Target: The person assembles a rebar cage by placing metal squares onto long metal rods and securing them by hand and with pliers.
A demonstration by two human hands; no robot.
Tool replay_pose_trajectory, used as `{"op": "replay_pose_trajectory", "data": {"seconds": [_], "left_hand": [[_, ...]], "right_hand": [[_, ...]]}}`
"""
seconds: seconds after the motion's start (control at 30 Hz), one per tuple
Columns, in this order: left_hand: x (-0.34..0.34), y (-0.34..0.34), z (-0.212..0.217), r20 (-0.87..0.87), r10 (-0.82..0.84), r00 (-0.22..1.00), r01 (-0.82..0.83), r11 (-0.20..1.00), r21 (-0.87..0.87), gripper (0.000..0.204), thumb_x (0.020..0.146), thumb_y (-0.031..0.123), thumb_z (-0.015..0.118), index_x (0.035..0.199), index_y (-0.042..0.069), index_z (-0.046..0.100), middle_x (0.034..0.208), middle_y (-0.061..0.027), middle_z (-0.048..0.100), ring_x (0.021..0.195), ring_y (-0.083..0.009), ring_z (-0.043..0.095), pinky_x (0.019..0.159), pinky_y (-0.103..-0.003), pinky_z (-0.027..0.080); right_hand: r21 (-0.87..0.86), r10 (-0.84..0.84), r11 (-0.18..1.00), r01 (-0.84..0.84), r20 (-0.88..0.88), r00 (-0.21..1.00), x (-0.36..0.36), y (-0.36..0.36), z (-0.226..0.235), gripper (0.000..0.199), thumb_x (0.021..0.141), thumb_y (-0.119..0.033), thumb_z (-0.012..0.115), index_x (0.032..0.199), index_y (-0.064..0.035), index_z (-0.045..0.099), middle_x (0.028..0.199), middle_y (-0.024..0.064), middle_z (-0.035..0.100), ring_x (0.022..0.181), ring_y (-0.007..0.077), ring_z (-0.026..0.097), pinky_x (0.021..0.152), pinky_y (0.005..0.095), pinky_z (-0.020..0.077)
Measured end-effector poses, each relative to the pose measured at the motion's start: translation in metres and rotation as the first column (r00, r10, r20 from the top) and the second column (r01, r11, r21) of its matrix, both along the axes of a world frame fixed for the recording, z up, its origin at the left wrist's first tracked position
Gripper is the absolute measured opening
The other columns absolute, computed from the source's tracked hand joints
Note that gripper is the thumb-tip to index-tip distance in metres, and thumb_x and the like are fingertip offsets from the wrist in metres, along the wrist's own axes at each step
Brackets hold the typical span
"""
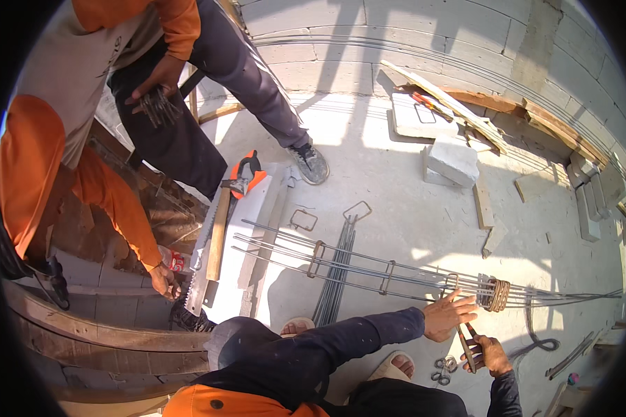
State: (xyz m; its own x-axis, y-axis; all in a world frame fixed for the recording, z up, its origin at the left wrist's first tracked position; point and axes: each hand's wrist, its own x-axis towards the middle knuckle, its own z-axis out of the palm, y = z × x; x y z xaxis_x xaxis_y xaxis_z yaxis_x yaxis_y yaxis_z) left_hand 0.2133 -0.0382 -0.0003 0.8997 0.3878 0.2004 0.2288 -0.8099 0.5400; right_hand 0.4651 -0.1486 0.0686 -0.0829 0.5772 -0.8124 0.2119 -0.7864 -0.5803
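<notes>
My left hand (448, 316), fingers stretched out, is at the side of a long reinforcing-bar cage (355, 265), over one of its square wire stirrups. My right hand (490, 355) is closed around the handles of a pair of pliers (467, 345), whose jaws I cannot make out beside my left hand. The cage's long bars run left to right, with stirrups (387, 276) spaced along them. Several more stirrups are bunched together in a rusty stack (498, 295) just right of my left hand. My sandalled feet (400, 364) are below the cage.
A co-worker (69, 160) leans in at left, one hand (161, 78) holding a bundle of wire. A hammer (219, 233) and handsaw (200, 274) lie on a white block. Loose bars (335, 278) pass beneath the cage. Blocks (452, 161) and timber (452, 108) stand near the wall.
</notes>
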Motion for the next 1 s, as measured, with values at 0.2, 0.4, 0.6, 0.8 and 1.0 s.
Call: {"op": "replay_pose_trajectory", "data": {"seconds": [0.2, 0.4, 0.6, 0.8, 1.0], "left_hand": [[0.058, -0.052, -0.022, 0.005, 0.116, 0.993, -0.115, 0.992, -0.041, 0.067, 0.069, 0.016, 0.077, 0.13, 0.0, 0.056, 0.123, -0.0158, 0.062, 0.133, -0.0341, 0.057, 0.122, -0.061, 0.034], [0.084, -0.048, -0.056, -0.007, 0.15, 0.989, -0.149, 0.985, 0.087, 0.051, 0.075, 0.018, 0.082, 0.119, 0.002, 0.061, 0.11, -0.0104, 0.064, 0.112, -0.0297, 0.065, 0.104, -0.05, 0.048], [0.088, -0.023, -0.018, -0.257, -0.036, 0.966, -0.007, 0.986, -0.165, 0.052, 0.07, 0.014, 0.08, 0.117, 0.001, 0.063, 0.119, -0.0134, 0.069, 0.123, -0.0308, 0.065, 0.104, -0.053, 0.05], [0.055, -0.041, -0.016, -0.057, 0.046, 0.997, -0.046, 0.999, -0.003, 0.038, 0.081, 0.01, 0.076, 0.117, 0.006, 0.067, 0.113, -0.0092, 0.074, 0.131, -0.0299, 0.063, 0.121, -0.054, 0.041], [0.041, -0.07, -0.007, 0.114, 0.155, 0.981, -0.166, 0.981, 0.095, 0.023, 0.094, 0.014, 0.069, 0.116, 0.009, 0.066, 0.11, -0.0064, 0.071, 0.129, -0.0253, 0.065, 0.124, -0.053, 0.04]], "right_hand": [[0.237, 0.394, 0.905, -0.354, -0.151, 0.907, 0.026, -0.007, -0.019, 0.084, 0.102, -0.075, 0.053, 0.148, -0.0048, 0.056, 0.114, 0.015, 0.074, 0.09, 0.0249, 0.074, 0.073, 0.0379, 0.0621], [0.194, 0.407, 0.723, -0.663, 0.656, 0.636, -0.018, -0.019, 0.029, 0.073, 0.096, -0.058, 0.073, 0.145, -0.0056, 0.057, 0.119, 0.0173, 0.074, 0.096, 0.0327, 0.075, 0.083, 0.0421, 0.0615], [-0.009, 0.111, 0.485, -0.874, 0.993, 0.051, -0.065, -0.032, 0.064, 0.076, 0.088, -0.048, 0.084, 0.149, -0.0119, 0.056, 0.136, 0.017, 0.07, 0.125, 0.0356, 0.066, 0.098, 0.0443, 0.0573], [0.215, 0.263, 0.625, -0.75, 0.847, 0.462, -0.047, -0.034, 0.037, 0.046, 0.104, -0.032, 0.067, 0.136, 0.0011, 0.063, 0.109, 0.0304, 0.069, 0.099, 0.0489, 0.068, 0.087, 0.0553, 0.0552], [0.049, -0.222, 0.972, 0.228, -0.104, 0.969, -0.033, -0.052, 0.012, 0.061, 0.11, -0.054, 0.055, 0.133, 0.0025, 0.064, 0.101, 0.0169, 0.076, 0.088, 0.0237, 0.078, 0.064, 0.0361, 0.0593]]}}
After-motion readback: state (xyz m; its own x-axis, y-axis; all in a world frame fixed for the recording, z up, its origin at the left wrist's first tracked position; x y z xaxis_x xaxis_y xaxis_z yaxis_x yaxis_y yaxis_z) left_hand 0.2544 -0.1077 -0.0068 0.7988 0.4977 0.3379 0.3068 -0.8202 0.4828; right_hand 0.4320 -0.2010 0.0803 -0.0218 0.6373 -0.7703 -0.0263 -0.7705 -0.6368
